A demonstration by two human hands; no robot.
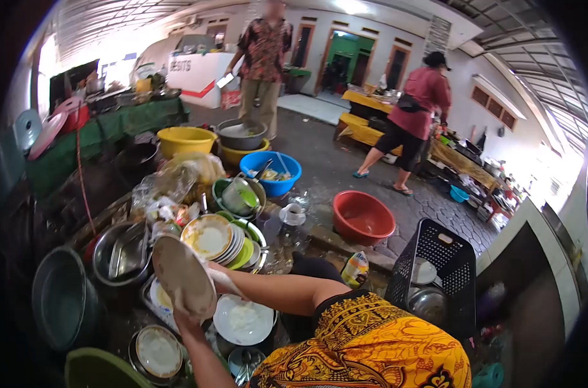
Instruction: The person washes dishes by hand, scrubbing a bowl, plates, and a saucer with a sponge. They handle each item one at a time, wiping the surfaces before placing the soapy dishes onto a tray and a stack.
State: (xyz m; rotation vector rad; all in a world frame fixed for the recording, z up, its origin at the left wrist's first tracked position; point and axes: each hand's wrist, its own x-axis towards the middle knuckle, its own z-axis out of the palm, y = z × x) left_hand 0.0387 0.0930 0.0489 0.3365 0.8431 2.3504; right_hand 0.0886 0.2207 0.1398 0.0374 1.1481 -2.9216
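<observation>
My left hand (185,321) grips a round soapy plate (183,275) from below and holds it tilted on edge above the dirty dishes. My right hand (221,279), white with foam, lies against the plate's right rim, with the forearm reaching in from the right. Whether it holds a sponge is hidden. Just under the plate sits a white plate with suds (243,319). A stack of plates (211,238) stands right behind it.
Nearby are a metal bowl (121,253), a grey pot (64,299), a plate (158,351) in a bowl, a red basin (363,217), a blue basin (272,173), a yellow basin (185,139) and a black crate (439,271). Two people (263,61) (415,116) stand farther back.
</observation>
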